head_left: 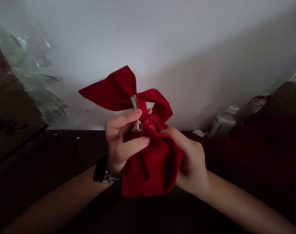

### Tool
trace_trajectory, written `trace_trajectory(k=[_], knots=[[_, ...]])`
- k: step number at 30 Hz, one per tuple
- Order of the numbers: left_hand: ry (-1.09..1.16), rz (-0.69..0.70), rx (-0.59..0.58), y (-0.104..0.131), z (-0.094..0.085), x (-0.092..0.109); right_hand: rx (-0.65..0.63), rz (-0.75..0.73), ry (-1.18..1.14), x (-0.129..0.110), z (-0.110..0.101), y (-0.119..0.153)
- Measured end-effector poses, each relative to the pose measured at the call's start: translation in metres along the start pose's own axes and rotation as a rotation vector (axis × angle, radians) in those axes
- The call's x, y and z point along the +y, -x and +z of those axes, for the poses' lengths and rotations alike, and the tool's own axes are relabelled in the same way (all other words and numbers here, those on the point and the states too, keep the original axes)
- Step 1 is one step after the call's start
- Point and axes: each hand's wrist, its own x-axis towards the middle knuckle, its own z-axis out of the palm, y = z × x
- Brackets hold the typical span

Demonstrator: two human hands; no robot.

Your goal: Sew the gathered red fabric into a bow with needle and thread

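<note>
A red fabric bow (152,159) is held up in front of me between both hands, its loops and pointed tail spread out. A silver metal hair clip (134,102) runs along the middle of the bow, partly covered by fingers. My left hand (120,138), with a dark watch on its wrist, is closed, its fingers and thumb pinching the clip and the bow's centre. From the other side my right hand (193,159) grips the bow's right loop. Its fingertips are mostly hidden behind the red fabric.
A white-capped bottle (222,122) stands at the right, near dark red fabric (264,156). At the left is a cardboard box (13,107) with clear plastic bags (44,94) over it. A pale wall (138,39) rises behind the dark table (65,156). Small white scraps lie near its back edge.
</note>
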Motion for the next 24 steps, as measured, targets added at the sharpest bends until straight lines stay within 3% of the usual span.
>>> trace_trajectory(k=[3, 8, 20, 24], knots=[[-0.034, 0.133, 0.129, -0.007, 0.006, 0.005, -0.023, -0.082, 0.023, 0.006, -0.001, 0.000], [-0.053, 0.173, 0.203, -0.010, 0.008, 0.007, -0.006, -0.126, -0.005, 0.011, -0.002, -0.003], [-0.008, 0.101, 0.181, -0.010, 0.007, 0.009, 0.007, -0.066, -0.143, 0.010, 0.003, -0.003], [0.133, -0.039, 0.115, -0.013, 0.000, 0.011, 0.054, -0.029, -0.166, 0.007, 0.006, -0.001]])
